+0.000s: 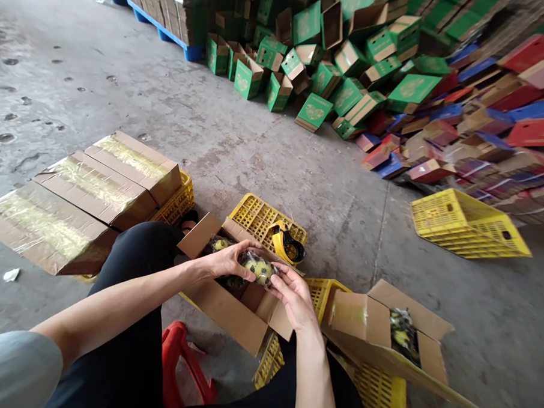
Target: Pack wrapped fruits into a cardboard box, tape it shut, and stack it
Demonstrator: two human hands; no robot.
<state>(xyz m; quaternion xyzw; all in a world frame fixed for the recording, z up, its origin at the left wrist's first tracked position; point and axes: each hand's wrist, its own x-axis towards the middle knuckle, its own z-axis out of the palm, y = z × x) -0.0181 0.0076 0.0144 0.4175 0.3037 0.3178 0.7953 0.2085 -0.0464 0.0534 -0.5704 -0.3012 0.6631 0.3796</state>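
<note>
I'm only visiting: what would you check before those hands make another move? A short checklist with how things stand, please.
1. Wrapped packet supported: ok, left hand and right hand both hold it.
2. Wrapping sealed: cannot tell.
3. Box beneath the hands open: ok, flaps spread.
4. Space in that box: cannot tell fully; packets show inside, and the hands hide part.
5. Tape dispenser in sight: ok, on a yellow crate.
6. Box at right closed: not ok, flaps open.
</note>
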